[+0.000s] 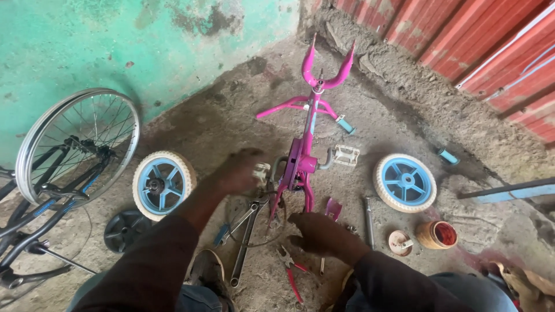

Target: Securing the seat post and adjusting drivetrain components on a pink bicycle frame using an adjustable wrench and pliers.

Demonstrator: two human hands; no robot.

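My left hand [240,171] is clenched on the left pedal [261,172] of the pink frame [300,159] lying on the floor; right hand [321,233] rests loose below. Better steady that frame before cranking.

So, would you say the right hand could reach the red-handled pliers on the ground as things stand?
Probably yes: the right hand hovers just above and beside the red-handled pliers, which lie uncovered on the ground with nothing between them.
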